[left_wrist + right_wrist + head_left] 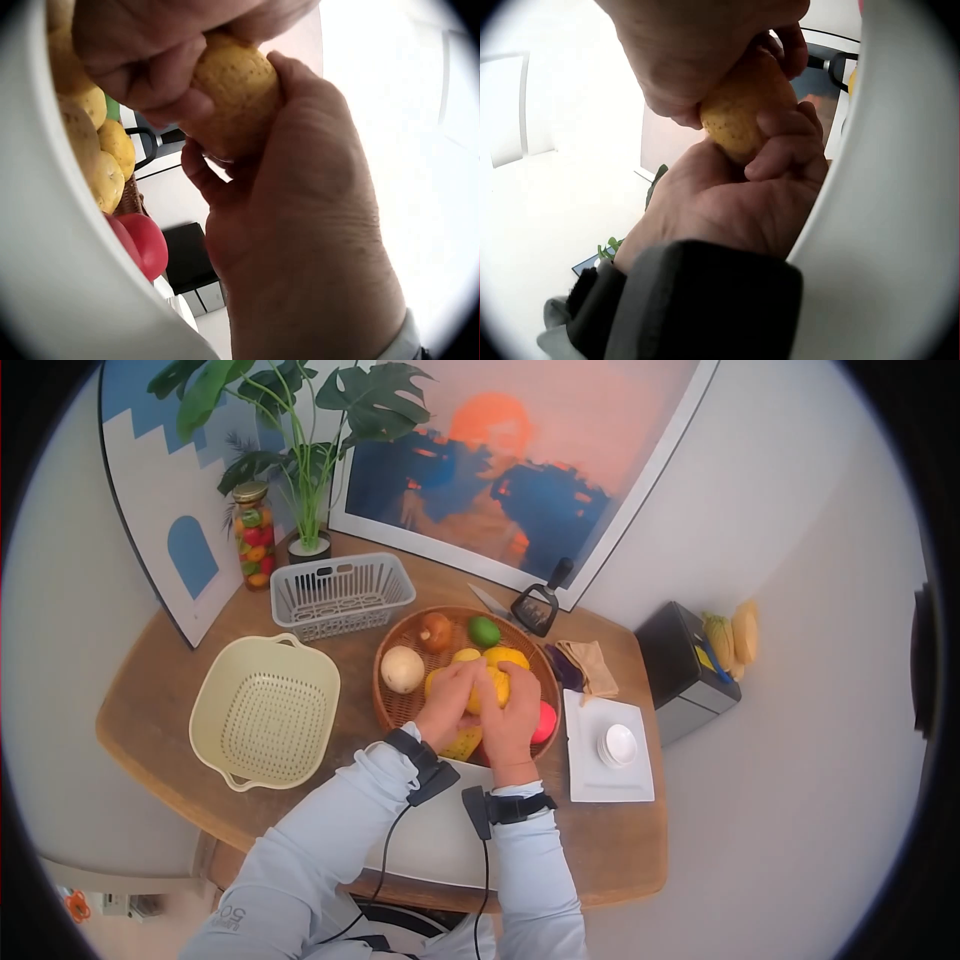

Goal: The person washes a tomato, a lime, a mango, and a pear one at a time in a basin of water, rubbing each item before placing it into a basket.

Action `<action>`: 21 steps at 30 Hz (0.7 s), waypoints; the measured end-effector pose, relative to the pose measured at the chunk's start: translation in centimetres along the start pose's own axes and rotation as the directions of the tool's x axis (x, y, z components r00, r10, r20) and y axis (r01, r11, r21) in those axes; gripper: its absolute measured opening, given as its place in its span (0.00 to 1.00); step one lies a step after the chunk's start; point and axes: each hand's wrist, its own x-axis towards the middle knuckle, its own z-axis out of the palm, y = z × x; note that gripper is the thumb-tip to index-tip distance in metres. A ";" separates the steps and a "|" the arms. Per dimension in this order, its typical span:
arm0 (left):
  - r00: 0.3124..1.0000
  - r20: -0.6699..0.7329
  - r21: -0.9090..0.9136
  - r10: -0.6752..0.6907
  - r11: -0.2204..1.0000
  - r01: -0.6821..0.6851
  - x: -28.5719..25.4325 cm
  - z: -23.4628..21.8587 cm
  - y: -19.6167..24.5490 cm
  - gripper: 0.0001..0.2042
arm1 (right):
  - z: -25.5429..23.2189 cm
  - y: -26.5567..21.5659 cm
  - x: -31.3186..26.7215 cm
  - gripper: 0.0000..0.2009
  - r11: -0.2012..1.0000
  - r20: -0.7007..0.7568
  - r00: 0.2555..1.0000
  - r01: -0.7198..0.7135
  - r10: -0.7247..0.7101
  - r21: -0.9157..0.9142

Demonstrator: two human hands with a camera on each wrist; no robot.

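Above the round woven basket [380, 695], both hands hold one yellow, speckled potato [236, 94] between them. The left hand [448, 700] has its fingers curled against one side of it, best seen in the left wrist view. My right hand [512, 720] grips the other side, with its thumb near the potato's top edge. Palms and fingers hide much of the skin. More yellow potatoes [112, 150] lie in the basket beneath, with a round, pale onion-like one [403, 669], a brownish-orange onion [436, 632], a green fruit [484, 630] and a glossy red round piece [544, 722].
A cream colander [220, 710] stands on the left, a grey plastic basket [343, 622] behind it. Behind the woven basket lie a knife [488, 600] and a black-handled tool [540, 605]. Folded cloths [590, 668] and a white tray [610, 785] with a small bowl [619, 744] are on the right.
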 end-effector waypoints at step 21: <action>0.981 -0.087 0.264 0.176 0.953 -0.147 0.7 -0.4 -0.5 0.15 | 0.8 0.6 -0.3 0.15 0.986 0.067 0.989 -0.138 0.133 0.088</action>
